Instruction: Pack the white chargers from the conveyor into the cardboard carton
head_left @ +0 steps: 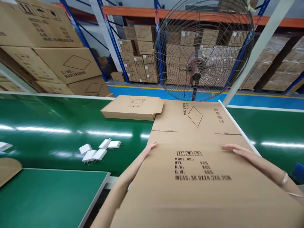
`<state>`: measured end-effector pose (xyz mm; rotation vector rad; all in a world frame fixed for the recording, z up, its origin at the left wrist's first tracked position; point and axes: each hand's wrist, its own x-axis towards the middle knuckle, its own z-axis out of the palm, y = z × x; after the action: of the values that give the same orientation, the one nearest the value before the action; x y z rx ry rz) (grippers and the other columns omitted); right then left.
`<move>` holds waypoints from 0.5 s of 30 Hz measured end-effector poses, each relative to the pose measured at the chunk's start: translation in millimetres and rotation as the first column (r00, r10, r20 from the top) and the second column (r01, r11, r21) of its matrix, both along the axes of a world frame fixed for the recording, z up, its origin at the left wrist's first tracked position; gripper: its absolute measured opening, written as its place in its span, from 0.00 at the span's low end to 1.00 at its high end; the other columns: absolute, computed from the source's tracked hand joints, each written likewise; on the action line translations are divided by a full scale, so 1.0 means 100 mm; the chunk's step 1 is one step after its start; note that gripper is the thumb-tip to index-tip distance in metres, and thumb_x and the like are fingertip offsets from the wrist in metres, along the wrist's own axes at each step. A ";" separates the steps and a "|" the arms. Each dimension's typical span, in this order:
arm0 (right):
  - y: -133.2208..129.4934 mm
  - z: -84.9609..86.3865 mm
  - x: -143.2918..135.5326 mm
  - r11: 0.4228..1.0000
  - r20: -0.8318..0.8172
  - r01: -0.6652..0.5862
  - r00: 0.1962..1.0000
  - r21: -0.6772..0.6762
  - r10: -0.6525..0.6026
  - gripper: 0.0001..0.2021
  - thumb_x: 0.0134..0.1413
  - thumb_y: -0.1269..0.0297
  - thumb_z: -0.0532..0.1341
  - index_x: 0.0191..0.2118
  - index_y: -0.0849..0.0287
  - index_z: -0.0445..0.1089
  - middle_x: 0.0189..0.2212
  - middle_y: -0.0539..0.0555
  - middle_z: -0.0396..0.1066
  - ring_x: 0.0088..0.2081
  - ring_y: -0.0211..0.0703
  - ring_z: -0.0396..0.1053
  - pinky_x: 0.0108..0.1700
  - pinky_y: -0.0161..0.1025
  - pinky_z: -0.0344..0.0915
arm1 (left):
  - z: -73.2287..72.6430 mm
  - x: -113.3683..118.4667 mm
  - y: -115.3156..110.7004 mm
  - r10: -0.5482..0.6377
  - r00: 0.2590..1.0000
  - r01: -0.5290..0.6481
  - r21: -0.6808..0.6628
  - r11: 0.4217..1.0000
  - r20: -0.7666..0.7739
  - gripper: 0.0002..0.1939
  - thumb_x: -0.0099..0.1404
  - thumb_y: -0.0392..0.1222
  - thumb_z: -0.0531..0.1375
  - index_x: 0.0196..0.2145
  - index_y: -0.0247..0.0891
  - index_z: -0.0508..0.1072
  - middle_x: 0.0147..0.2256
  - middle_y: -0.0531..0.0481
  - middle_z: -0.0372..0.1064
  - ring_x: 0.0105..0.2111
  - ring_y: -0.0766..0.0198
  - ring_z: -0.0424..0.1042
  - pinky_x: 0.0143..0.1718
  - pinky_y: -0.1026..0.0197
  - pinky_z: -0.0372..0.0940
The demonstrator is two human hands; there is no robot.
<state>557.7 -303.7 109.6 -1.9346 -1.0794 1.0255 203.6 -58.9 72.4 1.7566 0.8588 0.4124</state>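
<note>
A large flat cardboard carton blank (190,196), printed with black text and symbols, stretches away from me, its far part over the green worktop. Two dark slits cross it near the far end. My left hand (151,147) is at its left edge, fingertips over the top face and the rest partly hidden. On the right side of the board lies my right hand (235,149), fingers stretched out flat on the surface. A folded, closed cardboard box (135,106) rests behind, touching the blank's far left corner.
Several white plug adapters (95,153) lie loose on the green conveyor surface (59,110). A green side table (47,196) is at lower left, beside a brown cardboard piece (9,169). Beyond stand a caged fan (197,63), stacked cartons (71,63) and blue-orange racking.
</note>
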 end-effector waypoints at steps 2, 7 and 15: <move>-0.14 -0.07 -0.19 0.993 0.198 -0.092 0.975 -0.077 0.105 0.24 0.56 0.50 0.50 0.57 0.48 0.58 0.62 0.50 0.45 0.62 0.48 0.41 0.61 0.46 0.41 | -0.11 -0.08 -0.02 -0.150 0.977 0.166 0.097 0.981 -0.150 0.29 0.63 0.57 0.45 0.58 0.43 0.56 0.62 0.50 0.40 0.62 0.56 0.41 0.59 0.50 0.45; -0.29 -0.32 -0.40 0.985 0.576 -0.130 0.799 -0.116 0.173 0.25 0.61 0.49 0.41 0.62 0.42 0.43 0.63 0.43 0.39 0.63 0.45 0.35 0.61 0.54 0.24 | -0.30 -0.19 -0.19 -0.122 0.905 0.285 0.367 0.886 -0.409 0.30 0.66 0.53 0.40 0.62 0.38 0.45 0.63 0.50 0.33 0.63 0.59 0.34 0.61 0.50 0.39; -0.50 -0.40 -0.33 0.995 0.455 -0.062 0.886 -0.075 0.089 0.31 0.56 0.43 0.43 0.63 0.47 0.44 0.63 0.45 0.37 0.62 0.48 0.37 0.61 0.50 0.40 | -0.19 -0.30 -0.55 -0.096 0.900 0.210 0.230 0.950 -0.425 0.32 0.66 0.55 0.38 0.63 0.37 0.36 0.63 0.48 0.27 0.63 0.60 0.32 0.61 0.51 0.39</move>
<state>524.2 -353.4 69.1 -2.2640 -1.4029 0.6524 173.4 -113.5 53.8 2.1970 0.9790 0.0505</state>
